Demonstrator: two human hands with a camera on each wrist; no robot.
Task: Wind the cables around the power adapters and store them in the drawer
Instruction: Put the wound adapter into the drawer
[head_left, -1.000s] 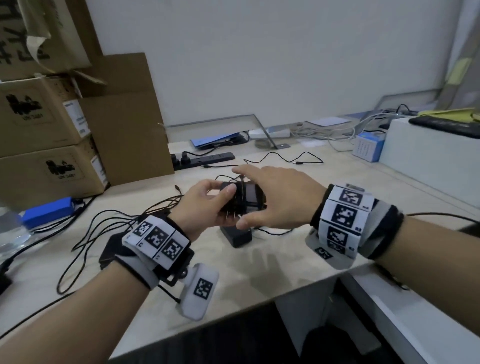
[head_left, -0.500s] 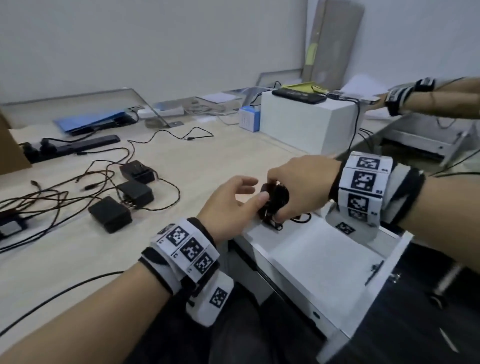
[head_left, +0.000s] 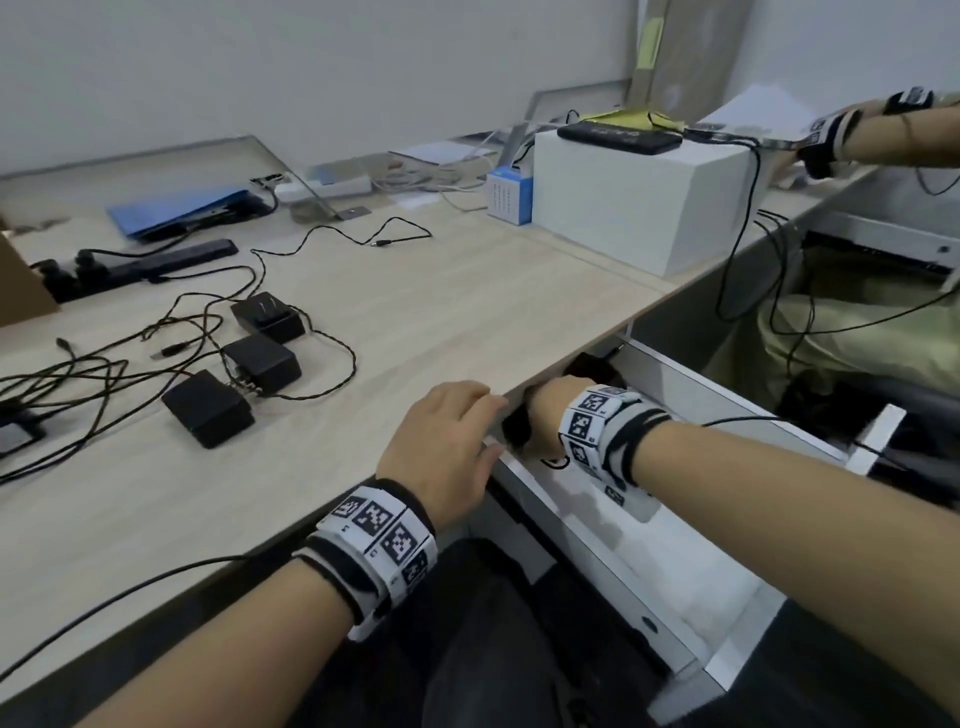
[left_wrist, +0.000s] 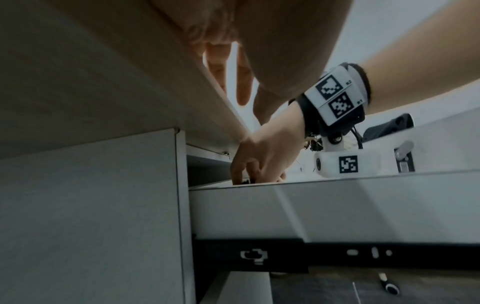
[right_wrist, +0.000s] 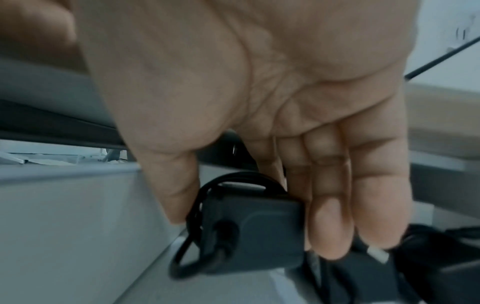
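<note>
My right hand (head_left: 545, 408) reaches into the open white drawer (head_left: 675, 571) under the table edge. Its thumb and fingers pinch a black power adapter (right_wrist: 249, 230) with its cable wound around it, low against the drawer wall (right_wrist: 78, 205). Only a dark bit of this adapter (head_left: 517, 431) shows in the head view. More dark adapters (right_wrist: 389, 267) lie deeper in the drawer. My left hand (head_left: 447, 441) rests empty on the table edge with relaxed fingers (left_wrist: 244, 86). Three unwound adapters (head_left: 262, 364) lie in tangled cables (head_left: 104, 374) on the table's left.
A white box (head_left: 639, 202) with a black device on top stands at the back right, a small blue box (head_left: 509, 197) beside it. A black power strip (head_left: 145, 265) and a blue folder (head_left: 176, 210) lie at the back left. Another person's arm (head_left: 883, 135) reaches in at far right.
My right hand has carried the wound adapter from above the drawer's front corner down into the drawer, under the table edge. My left hand has let go and settled on the table edge.
</note>
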